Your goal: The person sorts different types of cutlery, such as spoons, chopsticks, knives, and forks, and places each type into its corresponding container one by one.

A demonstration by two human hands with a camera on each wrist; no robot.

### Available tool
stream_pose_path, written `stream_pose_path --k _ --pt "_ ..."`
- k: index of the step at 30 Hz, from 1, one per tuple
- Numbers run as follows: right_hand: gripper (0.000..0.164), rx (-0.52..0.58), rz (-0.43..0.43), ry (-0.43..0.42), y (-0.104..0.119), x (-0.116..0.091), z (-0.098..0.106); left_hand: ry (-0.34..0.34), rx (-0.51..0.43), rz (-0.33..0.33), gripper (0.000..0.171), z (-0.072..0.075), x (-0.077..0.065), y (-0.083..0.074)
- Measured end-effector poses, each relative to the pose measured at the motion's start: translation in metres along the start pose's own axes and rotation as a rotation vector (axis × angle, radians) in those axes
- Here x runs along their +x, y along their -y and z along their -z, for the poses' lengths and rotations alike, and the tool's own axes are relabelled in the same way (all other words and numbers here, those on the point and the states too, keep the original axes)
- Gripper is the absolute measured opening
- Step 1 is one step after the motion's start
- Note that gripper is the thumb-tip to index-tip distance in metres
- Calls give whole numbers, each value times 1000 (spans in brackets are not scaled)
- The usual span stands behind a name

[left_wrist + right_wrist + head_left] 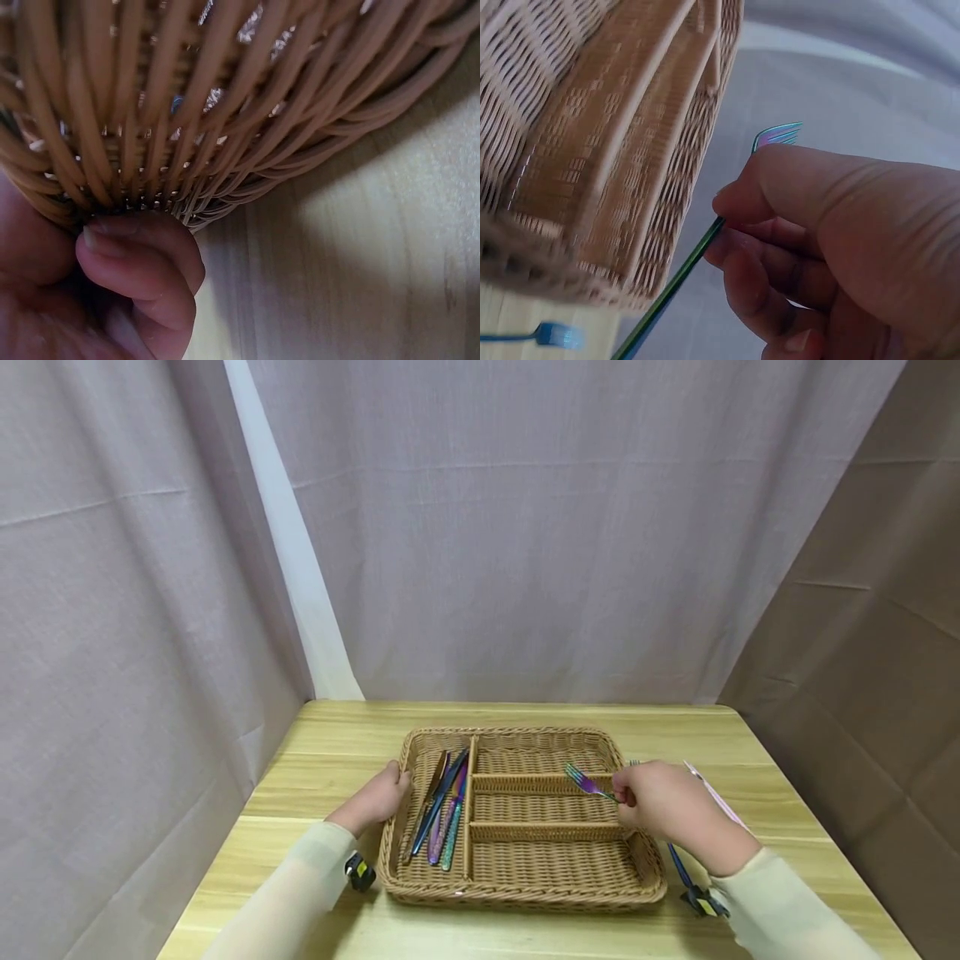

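A rectangular wicker cutlery basket point(525, 897) with divided compartments rests on the table. My left hand point(382, 793) grips its left side, with curled fingers point(142, 262) against the woven wall in the left wrist view. My right hand point(663, 797) pinches a rainbow-coloured fork point(585, 781) by its handle between thumb and fingers. The tines point left over the basket's right-hand compartments. In the right wrist view the fork's green handle point(671, 296) runs down past the basket's edge. Several knives point(438, 810), dark, blue, purple and glittery teal, lie in the long left compartment.
Partly hidden behind the right hand, a blue fork point(681, 864) lies on the wooden table point(360, 718), right of the basket. Beyond it is a slim pale pink utensil point(720, 797). Grey curtains point(525, 568) hang at the back and left, a brown one point(885, 693) at the right.
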State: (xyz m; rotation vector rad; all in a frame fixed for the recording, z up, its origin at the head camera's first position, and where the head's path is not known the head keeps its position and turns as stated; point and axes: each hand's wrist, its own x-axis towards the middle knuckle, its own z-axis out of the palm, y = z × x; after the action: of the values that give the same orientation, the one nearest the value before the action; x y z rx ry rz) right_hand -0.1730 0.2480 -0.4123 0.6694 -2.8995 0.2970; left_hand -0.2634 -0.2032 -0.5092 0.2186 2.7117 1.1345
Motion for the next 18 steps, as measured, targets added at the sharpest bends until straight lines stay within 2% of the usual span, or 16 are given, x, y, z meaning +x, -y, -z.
stream_pose_path --k 4,11,18 --pt "38 -12 54 6 18 3 -4 7 10 0 37 0 -1 0" --pt "45 39 105 57 44 9 -17 17 32 -13 45 0 0 0" --pt "43 54 172 82 59 11 -33 -2 20 -14 45 -1 0 2"
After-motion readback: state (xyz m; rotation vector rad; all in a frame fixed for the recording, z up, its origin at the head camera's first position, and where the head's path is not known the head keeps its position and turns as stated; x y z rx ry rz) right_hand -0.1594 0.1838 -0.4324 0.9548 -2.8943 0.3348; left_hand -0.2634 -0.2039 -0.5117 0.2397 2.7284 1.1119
